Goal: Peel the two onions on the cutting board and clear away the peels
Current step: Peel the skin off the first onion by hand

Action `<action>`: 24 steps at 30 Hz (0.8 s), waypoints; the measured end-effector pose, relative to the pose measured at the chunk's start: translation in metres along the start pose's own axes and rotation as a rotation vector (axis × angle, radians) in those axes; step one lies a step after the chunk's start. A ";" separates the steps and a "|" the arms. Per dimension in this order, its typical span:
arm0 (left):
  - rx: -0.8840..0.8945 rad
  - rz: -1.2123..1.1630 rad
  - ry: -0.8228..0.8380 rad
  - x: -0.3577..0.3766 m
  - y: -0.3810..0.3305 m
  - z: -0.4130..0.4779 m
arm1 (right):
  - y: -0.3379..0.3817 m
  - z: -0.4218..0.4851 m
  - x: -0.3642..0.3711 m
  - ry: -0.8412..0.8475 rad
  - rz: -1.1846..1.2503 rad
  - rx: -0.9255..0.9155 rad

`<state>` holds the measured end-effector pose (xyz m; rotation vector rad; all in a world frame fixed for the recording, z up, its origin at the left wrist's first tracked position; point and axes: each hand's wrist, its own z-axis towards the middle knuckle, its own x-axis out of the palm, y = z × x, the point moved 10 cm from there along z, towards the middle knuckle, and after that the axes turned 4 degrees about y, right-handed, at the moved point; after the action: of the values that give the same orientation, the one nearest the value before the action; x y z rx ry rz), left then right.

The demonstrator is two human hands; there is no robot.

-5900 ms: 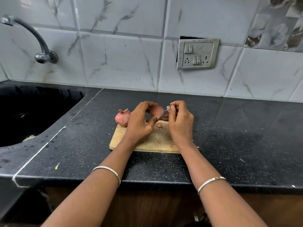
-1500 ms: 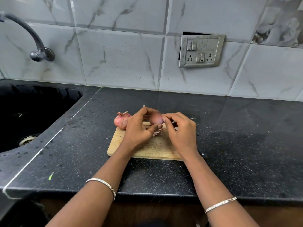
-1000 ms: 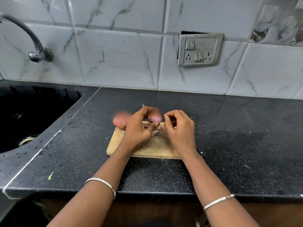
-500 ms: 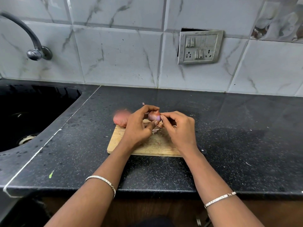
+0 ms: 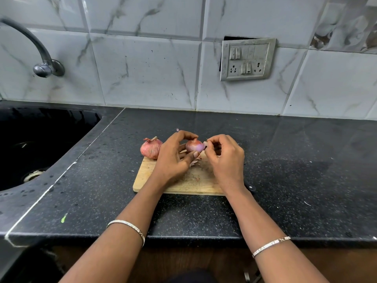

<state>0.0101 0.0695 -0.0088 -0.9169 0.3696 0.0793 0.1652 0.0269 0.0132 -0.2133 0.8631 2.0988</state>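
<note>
First, nearest the camera, two forearms reach in from the bottom edge, each wearing one bracelet: the left bracelet (image 5: 130,228) and the right bracelet (image 5: 271,244). Both arms cross the front edge of one black speckled counter (image 5: 306,180). One small green speck (image 5: 64,217) lies on the counter to the left of the left arm.

Next, one wooden cutting board (image 5: 183,185) lies flat on the counter under both hands. A few loose peels (image 5: 194,161) lie on the board between the hands.

The left hand (image 5: 173,158) grips one onion (image 5: 193,145), fingers curled over its top and thumb beneath it. This onion is over the far part of the board, and its right side shows bare purple flesh. Whether it touches the board cannot be told. The right hand (image 5: 226,158) pinches one strip of peel (image 5: 205,144) at the right side of that onion, fingers curled.

One second onion (image 5: 151,149), with its dry skin fully on, sits at the far left corner of the board, just beside the left hand.

Farther left, one black sink (image 5: 51,127) is set into the counter, with one drain (image 5: 33,175) in its floor. On the tiled wall (image 5: 146,74) behind are one curved tap (image 5: 43,62) above the sink and one switch plate (image 5: 247,59) with two sockets.
</note>
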 end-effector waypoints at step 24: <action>0.063 0.090 -0.028 -0.005 -0.001 0.004 | 0.012 0.001 0.004 0.053 0.058 -0.097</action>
<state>0.0068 0.0722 -0.0042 -0.8366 0.3849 0.1618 0.1534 0.0254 0.0182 -0.2997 0.8081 2.1996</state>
